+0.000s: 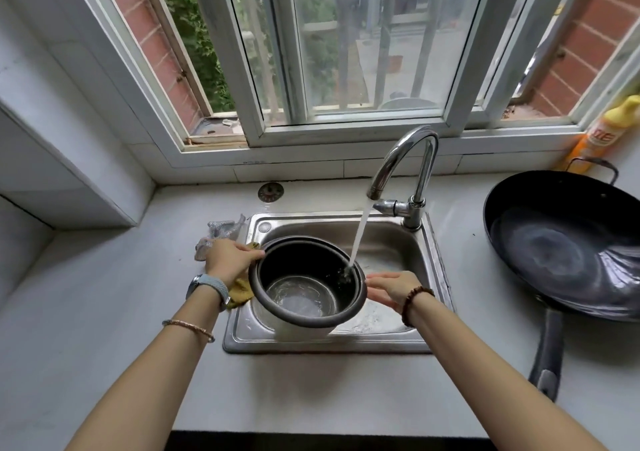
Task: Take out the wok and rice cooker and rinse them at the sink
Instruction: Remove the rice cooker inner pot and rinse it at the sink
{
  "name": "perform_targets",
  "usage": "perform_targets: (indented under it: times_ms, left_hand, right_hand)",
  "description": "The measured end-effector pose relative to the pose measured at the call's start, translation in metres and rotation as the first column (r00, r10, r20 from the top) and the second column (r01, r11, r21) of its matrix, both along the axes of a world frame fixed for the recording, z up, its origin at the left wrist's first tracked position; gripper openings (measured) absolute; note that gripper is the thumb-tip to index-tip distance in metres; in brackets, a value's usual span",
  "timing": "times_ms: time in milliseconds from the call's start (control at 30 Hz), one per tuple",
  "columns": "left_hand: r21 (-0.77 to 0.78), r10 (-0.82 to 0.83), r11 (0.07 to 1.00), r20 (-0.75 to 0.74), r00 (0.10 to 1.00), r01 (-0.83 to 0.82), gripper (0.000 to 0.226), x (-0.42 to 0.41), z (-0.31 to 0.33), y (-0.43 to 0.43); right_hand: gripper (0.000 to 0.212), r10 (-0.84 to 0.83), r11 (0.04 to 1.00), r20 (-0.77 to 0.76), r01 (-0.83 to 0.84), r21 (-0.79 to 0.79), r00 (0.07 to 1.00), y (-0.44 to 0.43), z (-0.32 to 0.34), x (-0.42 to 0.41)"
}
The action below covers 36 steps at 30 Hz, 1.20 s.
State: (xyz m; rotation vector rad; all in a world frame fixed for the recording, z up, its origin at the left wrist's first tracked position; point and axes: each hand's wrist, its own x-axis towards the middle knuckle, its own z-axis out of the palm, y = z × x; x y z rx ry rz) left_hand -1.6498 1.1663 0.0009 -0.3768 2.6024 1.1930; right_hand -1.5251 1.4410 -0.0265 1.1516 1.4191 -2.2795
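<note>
Rice cooker pot (306, 286) in left hand (230, 256) grip; right hand (393, 286) flat against rim.

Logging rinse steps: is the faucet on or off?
On: a stream runs from the faucet spout into the rice cooker pot.

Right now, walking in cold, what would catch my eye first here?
The running stream from the faucet pouring into the dark rice cooker pot, tilted over the sink. The left hand grips its rim; the right hand is open beside it. Next, the big black wok on the counter to the right.
</note>
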Motion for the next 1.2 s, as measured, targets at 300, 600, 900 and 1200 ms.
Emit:
perform_targets:
  times_ms: [300,600,900,1200]
  left_hand:
    - [0.060,-0.107,0.994,0.245,0.964,0.095,0.041,-0.019,-0.040,0.050]
    - [0.242,-0.137,0.969,0.368,0.920,0.047,0.026,-0.007,-0.069,0.099]
    - [0.354,0.006,0.933,0.165,0.986,-0.065,0.016,0.000,-0.081,0.096]
    - [0.287,0.071,0.948,0.227,0.971,-0.136,0.011,-0.011,-0.124,0.061]
  right_hand:
    - [0.015,0.013,0.983,0.051,-0.022,0.182,0.999,0.053,-0.012,0.005]
    - [0.022,0.075,0.780,0.057,-0.094,0.618,0.996,0.098,-0.014,-0.006]
    - [0.029,0.111,0.771,0.024,-0.102,0.629,0.993,0.090,-0.019,-0.017]
    - [0.030,0.149,0.853,0.120,-0.189,0.487,0.981,0.055,-0.076,-0.041]
